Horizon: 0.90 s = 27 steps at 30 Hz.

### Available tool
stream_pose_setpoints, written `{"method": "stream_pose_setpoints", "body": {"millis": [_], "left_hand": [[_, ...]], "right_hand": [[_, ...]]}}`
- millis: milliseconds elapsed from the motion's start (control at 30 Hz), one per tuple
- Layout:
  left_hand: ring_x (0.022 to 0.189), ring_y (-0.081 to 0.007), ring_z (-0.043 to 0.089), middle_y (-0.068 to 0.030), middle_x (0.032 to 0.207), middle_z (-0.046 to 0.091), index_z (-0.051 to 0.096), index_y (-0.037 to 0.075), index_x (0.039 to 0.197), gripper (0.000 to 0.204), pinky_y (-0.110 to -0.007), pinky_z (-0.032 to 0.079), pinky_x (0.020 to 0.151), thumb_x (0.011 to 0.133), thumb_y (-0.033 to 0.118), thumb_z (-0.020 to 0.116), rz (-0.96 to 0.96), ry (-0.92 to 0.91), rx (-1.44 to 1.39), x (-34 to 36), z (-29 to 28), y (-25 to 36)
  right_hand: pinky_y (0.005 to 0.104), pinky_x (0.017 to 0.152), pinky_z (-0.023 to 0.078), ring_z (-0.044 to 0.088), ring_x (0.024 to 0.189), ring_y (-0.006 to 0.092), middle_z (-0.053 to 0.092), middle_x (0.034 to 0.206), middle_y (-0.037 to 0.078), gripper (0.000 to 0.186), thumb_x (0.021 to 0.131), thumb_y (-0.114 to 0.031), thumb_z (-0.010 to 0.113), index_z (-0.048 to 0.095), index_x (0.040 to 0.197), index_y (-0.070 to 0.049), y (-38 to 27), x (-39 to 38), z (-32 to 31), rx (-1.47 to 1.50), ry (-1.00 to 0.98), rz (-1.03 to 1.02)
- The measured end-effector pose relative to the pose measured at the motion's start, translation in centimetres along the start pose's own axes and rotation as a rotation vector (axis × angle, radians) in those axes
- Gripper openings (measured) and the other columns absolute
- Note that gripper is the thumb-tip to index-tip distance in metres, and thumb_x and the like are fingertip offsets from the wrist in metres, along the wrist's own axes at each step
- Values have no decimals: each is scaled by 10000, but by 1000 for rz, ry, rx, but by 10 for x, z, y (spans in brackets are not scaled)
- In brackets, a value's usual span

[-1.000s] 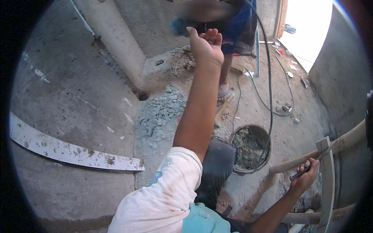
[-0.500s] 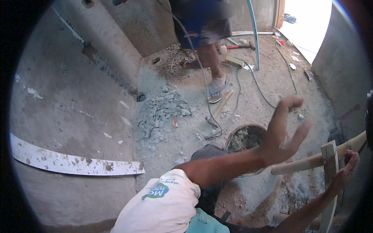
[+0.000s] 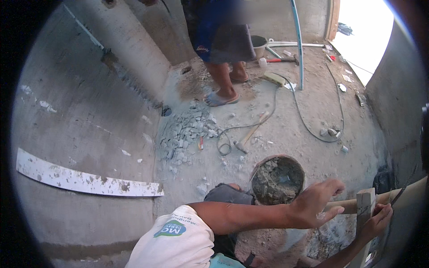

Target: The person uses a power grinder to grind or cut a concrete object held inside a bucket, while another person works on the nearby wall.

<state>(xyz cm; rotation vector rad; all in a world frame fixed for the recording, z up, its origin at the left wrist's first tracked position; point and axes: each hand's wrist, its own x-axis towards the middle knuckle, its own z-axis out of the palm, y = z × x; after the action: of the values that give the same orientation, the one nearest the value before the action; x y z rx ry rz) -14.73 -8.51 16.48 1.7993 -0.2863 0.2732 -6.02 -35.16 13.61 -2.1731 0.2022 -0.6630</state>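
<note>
My left hand [image 3: 318, 205] reaches right beside the mortar bucket [image 3: 277, 178], palm empty, fingers apart and slightly curled. My right hand [image 3: 376, 219] is closed on a thin dark metal tool [image 3: 403, 185] at the right, by an upright wooden slat [image 3: 365, 198]. A beige horizontal pipe [image 3: 345, 206] runs behind the slat toward the right wall, partly hidden by my left hand. The bucket holds grey, lumpy mortar.
A co-worker's legs and sandalled foot [image 3: 221, 98] stand ahead. Rubble [image 3: 183, 134], a wooden-handled hammer [image 3: 245, 145], a red-handled hammer [image 3: 281, 60], looped cable [image 3: 330, 138] and an upright blue pipe [image 3: 297, 44] occupy the floor. A white strip [image 3: 80, 178] crosses the left wall.
My left hand has come down from raised high in front to the lower right, near my right hand. The co-worker's foot has moved left, and the hanging cable no longer crosses the bucket.
</note>
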Motion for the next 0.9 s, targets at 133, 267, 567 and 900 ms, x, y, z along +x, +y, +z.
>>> {"method": "stream_pose_setpoints", "body": {"millis": [133,267,567,900], "left_hand": [[923,-362,559,-202,1001,532,454,-21,1136,416,-429,437,799,841,183,665,-43,-59,-9,-9,2,13],[909,-385,553,-197,997,534,462,-20,1132,412,-438,427,790,849,207,657,-51,-53,79,-22,-10,21],[929,-393,558,-201,1021,532,470,-16,1131,424,-471,412,817,839,226,661,-181,-107,242,-47,-34,28],[965,-391,549,-216,1023,515,453,-33,1136,421,-481,414,826,846,212,633,-284,-56,241,-75,-50,34]], "right_hand": [[333,716,451,537,764,204,542,827,77,382,1038,-338,372,539,931,-12,-1,-1,-2,-102,-1,-14],[356,756,470,609,866,251,619,938,111,401,1032,-370,368,581,1032,-30,12,-3,-2,-254,-11,-38],[463,766,465,601,921,392,632,1023,195,417,957,-413,468,590,1096,-39,2,-7,5,-390,-22,-158],[478,608,495,589,713,385,604,871,175,350,849,-372,621,630,942,-35,-10,-8,-5,-521,11,-465]]}}
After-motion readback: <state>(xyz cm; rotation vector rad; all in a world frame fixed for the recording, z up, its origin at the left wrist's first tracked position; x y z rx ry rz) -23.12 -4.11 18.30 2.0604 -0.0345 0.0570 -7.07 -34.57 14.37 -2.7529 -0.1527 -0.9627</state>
